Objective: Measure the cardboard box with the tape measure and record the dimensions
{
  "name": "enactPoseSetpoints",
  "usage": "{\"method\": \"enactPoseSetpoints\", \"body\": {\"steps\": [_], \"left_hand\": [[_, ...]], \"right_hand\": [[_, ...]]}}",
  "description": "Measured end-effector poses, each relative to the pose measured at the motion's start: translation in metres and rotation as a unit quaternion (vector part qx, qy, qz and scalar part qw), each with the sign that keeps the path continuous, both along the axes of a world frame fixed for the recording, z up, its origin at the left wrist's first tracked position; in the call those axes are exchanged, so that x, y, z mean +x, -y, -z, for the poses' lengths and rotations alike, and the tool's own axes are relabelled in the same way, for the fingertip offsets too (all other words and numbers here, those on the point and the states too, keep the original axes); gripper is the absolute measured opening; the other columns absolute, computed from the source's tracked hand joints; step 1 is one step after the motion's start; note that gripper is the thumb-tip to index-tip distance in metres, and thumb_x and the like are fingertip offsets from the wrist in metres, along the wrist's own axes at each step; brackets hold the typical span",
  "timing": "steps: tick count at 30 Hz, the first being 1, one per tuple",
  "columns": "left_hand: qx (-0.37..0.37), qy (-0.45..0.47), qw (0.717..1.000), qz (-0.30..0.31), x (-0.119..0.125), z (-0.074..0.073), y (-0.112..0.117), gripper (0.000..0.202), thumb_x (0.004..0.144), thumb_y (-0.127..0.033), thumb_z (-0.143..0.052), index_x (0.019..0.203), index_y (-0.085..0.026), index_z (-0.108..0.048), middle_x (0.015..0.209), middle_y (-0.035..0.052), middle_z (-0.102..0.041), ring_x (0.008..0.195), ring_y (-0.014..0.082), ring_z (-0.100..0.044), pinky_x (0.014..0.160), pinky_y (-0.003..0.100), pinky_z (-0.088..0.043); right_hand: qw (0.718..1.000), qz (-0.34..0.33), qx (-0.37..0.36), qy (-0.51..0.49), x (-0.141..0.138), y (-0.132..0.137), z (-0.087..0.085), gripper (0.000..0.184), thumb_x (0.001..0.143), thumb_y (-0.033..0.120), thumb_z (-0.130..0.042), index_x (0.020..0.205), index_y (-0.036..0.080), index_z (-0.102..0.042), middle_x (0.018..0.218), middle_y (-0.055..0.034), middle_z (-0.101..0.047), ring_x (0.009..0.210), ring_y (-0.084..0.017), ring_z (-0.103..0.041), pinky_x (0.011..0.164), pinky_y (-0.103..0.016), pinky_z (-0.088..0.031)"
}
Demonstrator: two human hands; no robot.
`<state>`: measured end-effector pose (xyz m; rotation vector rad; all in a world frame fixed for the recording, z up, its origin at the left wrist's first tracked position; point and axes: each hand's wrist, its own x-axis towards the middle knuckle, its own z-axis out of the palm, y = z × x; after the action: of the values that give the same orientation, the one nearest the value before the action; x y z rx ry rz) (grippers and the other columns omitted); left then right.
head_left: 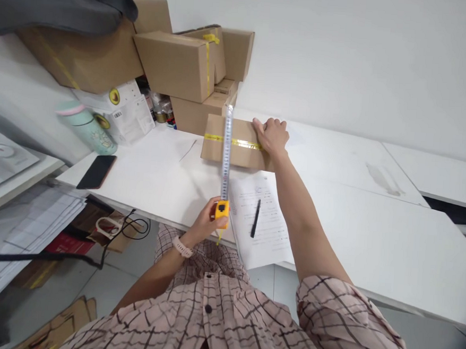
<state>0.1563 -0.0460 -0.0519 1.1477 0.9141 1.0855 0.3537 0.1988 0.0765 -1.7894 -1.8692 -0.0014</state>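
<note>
My left hand (204,221) is closed around a yellow tape measure (221,214) near the table's front edge. Its metal blade (226,158) is drawn out, running away from me across the left part of a small cardboard box (214,152) and reaching past its far edge. Yellow tape crosses the box lengthwise. My right hand (274,137) grips the box at its right end, thumb on the top face and fingers bent over the far corner. Just in front of the box, a black pen (256,218) lies on printed paper sheets (270,241).
Several larger cardboard boxes (172,64) are stacked at the back left. A mint bottle (88,127) and a dark phone (96,172) are on the white table (334,213). Beyond it rises a white wall. A black cable (103,250) hangs by the left shelf.
</note>
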Motion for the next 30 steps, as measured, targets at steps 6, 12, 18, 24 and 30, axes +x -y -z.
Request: {"method": "enactPoseSetpoints", "body": {"steps": [6,12,18,24,30], "left_hand": [[-0.015,-0.045,0.994,-0.094,-0.038,-0.003,0.045,0.065,0.079,-0.040,-0.074,0.134,-0.025,-0.042,0.121,0.0090,-0.061,0.093,0.0174,-0.062,0.075,0.029,-0.056],[-0.040,-0.202,0.979,0.004,-0.043,-0.012,0.077,0.068,0.075,-0.039,-0.076,0.136,-0.025,-0.049,0.113,0.0079,-0.065,0.090,0.0210,-0.064,0.072,0.030,-0.055],[0.017,-0.332,0.936,0.114,-0.038,-0.024,0.091,0.072,0.067,-0.042,-0.082,0.134,-0.029,-0.059,0.110,0.0051,-0.070,0.090,0.0249,-0.067,0.076,0.033,-0.053],[0.060,-0.326,0.943,0.002,-0.021,-0.013,0.080,0.093,0.067,-0.041,-0.084,0.148,-0.028,-0.041,0.131,0.0105,-0.060,0.116,0.0303,-0.060,0.097,0.042,-0.049],[0.116,-0.354,0.927,-0.043,-0.012,-0.013,0.044,0.095,0.071,-0.040,-0.081,0.150,-0.025,-0.030,0.132,0.0129,-0.056,0.119,0.0292,-0.057,0.097,0.041,-0.049]], "right_hand": [[0.998,0.018,0.042,0.043,-0.006,0.077,0.039,0.072,0.093,0.072,-0.022,0.124,0.016,-0.055,0.128,-0.0209,-0.052,0.124,-0.036,-0.039,0.100,-0.051,-0.034],[0.993,-0.007,0.032,-0.110,-0.002,0.148,0.060,0.055,0.099,0.058,-0.022,0.115,0.023,-0.062,0.121,-0.0125,-0.062,0.119,-0.029,-0.050,0.102,-0.050,-0.035],[0.887,-0.042,0.032,-0.458,0.033,0.179,0.040,0.058,0.094,0.071,-0.029,0.086,0.023,-0.060,0.067,-0.0010,-0.056,0.056,-0.015,-0.051,0.052,-0.029,-0.040],[0.843,-0.042,-0.046,-0.534,0.008,0.232,0.087,0.051,0.089,0.071,-0.046,0.070,0.024,-0.051,0.047,0.0050,-0.044,0.041,-0.012,-0.040,0.044,-0.027,-0.035],[0.929,-0.078,-0.171,-0.318,-0.013,0.248,0.128,0.051,0.092,0.069,-0.041,0.075,0.023,-0.054,0.065,-0.0011,-0.062,0.061,-0.018,-0.059,0.061,-0.031,-0.043]]}}
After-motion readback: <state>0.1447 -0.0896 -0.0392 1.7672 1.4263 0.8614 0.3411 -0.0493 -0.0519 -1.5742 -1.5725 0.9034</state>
